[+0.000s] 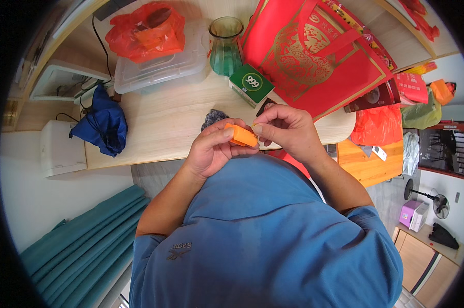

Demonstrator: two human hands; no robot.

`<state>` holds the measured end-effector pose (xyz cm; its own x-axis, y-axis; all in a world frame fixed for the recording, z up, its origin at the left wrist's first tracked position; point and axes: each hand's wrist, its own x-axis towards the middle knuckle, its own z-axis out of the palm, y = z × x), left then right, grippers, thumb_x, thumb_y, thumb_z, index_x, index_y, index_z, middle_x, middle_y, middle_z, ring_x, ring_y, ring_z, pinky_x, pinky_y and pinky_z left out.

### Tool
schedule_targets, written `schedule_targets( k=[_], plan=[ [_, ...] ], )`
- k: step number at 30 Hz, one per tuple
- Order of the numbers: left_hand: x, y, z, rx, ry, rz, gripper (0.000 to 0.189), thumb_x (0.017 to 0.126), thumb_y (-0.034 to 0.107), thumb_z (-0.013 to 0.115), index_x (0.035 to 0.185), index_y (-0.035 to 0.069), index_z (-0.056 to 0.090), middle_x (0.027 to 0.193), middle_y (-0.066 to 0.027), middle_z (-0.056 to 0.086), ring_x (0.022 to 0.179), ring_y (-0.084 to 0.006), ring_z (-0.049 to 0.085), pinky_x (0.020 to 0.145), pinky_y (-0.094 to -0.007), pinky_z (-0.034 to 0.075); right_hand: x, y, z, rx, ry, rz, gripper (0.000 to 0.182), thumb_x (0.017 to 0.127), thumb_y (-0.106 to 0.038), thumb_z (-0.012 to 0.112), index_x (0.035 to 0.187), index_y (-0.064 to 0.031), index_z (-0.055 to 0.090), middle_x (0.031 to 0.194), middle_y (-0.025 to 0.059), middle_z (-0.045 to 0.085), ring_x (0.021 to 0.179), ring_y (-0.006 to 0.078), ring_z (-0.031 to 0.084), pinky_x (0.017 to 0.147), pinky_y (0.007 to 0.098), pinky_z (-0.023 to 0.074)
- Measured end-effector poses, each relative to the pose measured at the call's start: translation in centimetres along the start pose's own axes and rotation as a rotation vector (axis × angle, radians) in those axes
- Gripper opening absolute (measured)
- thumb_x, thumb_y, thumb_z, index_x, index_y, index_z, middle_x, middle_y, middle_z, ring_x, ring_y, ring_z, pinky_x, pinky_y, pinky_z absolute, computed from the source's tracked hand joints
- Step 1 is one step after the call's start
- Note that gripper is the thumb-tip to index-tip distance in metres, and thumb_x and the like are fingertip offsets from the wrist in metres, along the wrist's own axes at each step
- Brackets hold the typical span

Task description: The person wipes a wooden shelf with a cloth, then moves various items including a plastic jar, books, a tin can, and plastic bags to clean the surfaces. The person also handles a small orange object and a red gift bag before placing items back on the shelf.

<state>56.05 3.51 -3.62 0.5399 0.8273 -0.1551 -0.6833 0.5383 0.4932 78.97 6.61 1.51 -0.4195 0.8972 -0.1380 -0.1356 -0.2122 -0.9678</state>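
Note:
My left hand [212, 148] grips a small orange plastic piece [242, 136] between thumb and fingers, just above the front edge of the pale wooden desk [170, 127]. At the piece's right end, my right hand [287, 129] pinches a tiny yellowish item [254, 126] between thumb and index finger. What that item is cannot be made out. Behind my left fingers lies a dark grey fuzzy cloth [213, 118], partly hidden. A small dark object [263, 107] shows beyond my right fingers, mostly covered by the hand.
Farther back stand a green box [251, 82], a green glass vase [226, 52] and a large red gift bag [305, 57]. A lidded clear plastic box [162, 71] carries an orange-red plastic bag [147, 32]. To the left sits a blue drawstring bag [104, 123]. A wooden stool [366, 161] is at right.

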Motion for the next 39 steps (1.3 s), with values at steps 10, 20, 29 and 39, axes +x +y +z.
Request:
schedule_targets(
  k=[10,20,29,39],
  plan=[
    [0.1,0.1,-0.2,0.105,0.056,-0.038,0.041,0.101,0.026,0.06,0.131,-0.002,0.057,0.122,-0.0238,0.067,0.111,-0.0417,0.07,0.1,-0.054,0.059,0.1,1.1,-0.3,-0.089,0.009,-0.081,0.008,0.095,-0.006,0.077,0.099,0.0005,0.073,0.089,0.0038,0.074,0.08,0.0072,0.069,0.071,0.0232,0.0571],
    [0.2,0.1,-0.1,0.064,0.107,-0.082,0.036,0.104,0.025,0.059,0.127,-0.003,0.062,0.116,-0.0236,0.07,0.105,-0.0406,0.073,0.095,-0.0519,0.062,-0.1,1.3,-0.1,-0.189,0.029,-0.101,0.007,0.093,-0.006,0.077,0.096,0.0002,0.074,0.088,0.0016,0.069,0.079,0.0059,0.066,0.07,0.0222,0.055],
    [0.1,-0.1,-0.2,0.064,0.119,-0.085,0.036,0.104,0.025,0.061,0.126,-0.003,0.062,0.117,-0.022,0.07,0.105,-0.0379,0.073,0.094,-0.0494,0.062,0.0,2.1,0.2,-0.177,0.053,-0.111,0.008,0.093,-0.005,0.077,0.097,0.0006,0.074,0.088,0.0021,0.071,0.08,0.0068,0.067,0.071,0.0225,0.0557],
    [-0.2,-0.2,0.2,0.12,0.138,-0.072,0.04,0.104,0.025,0.059,0.129,-0.005,0.059,0.12,-0.0222,0.068,0.109,-0.0374,0.071,0.097,-0.0509,0.061,-0.6,0.8,0.8,-0.122,0.036,0.022,0.012,0.097,-0.006,0.074,0.107,-0.0001,0.073,0.093,0.0013,0.069,0.079,0.0085,0.068,0.069,0.0242,0.0582]
  ],
)
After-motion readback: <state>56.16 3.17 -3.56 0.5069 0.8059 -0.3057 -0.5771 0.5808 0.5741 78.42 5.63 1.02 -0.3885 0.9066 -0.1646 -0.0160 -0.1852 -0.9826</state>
